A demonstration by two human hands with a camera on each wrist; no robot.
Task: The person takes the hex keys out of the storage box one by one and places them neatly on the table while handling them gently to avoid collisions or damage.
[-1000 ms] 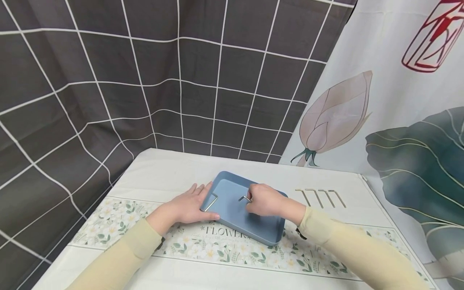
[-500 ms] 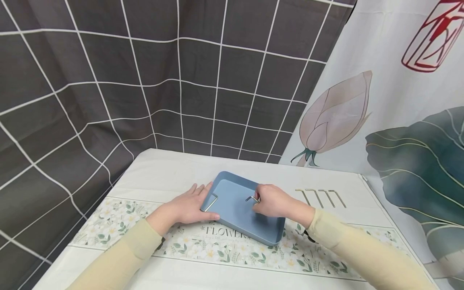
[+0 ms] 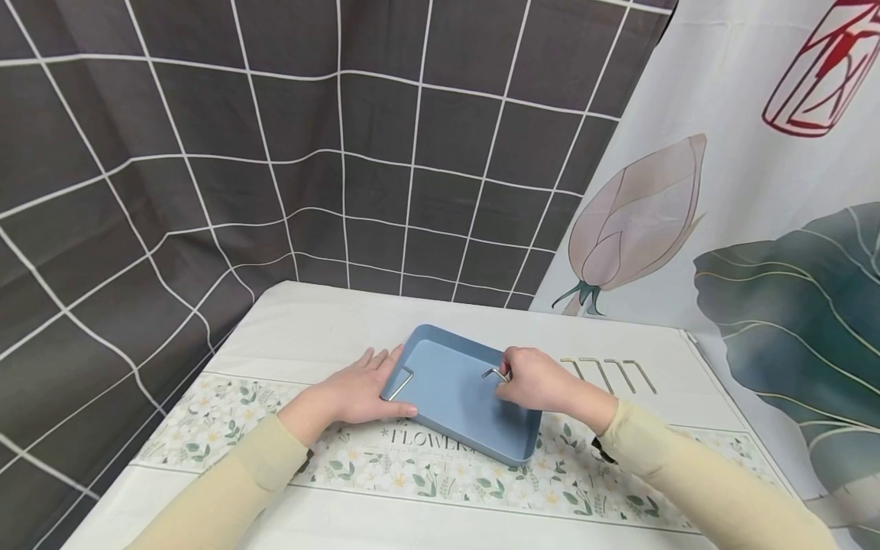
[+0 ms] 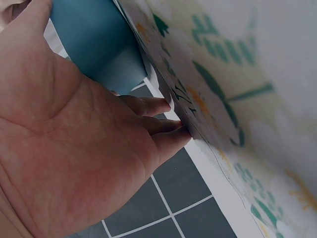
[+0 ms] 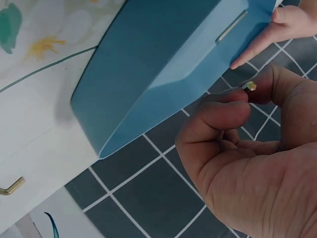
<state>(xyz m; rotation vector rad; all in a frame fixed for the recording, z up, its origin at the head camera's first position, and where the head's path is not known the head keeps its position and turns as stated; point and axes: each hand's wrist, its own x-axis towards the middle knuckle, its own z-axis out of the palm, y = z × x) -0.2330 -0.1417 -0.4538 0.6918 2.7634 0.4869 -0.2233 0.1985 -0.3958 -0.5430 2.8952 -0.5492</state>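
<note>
Right hand [image 3: 539, 380] pinches L-shaped key [image 3: 496, 371] over blue tray [image 3: 447, 397], toward 2 o'clock; left hand [image 3: 357, 391], fingers spread, touches tray at 9 o'clock; step seems positioning key; next move likely calls for firm pinch, rim clearance

We note a blue tray [image 3: 447, 386], left hand [image 3: 359, 391] against its nine o'clock end, one hex key [image 3: 401, 386] inside there. Right hand [image 3: 535, 380], toward three o'clock, pinches a second key [image 3: 496, 373]; four brass-coloured keys [image 3: 625, 377] lie beyond.
</note>
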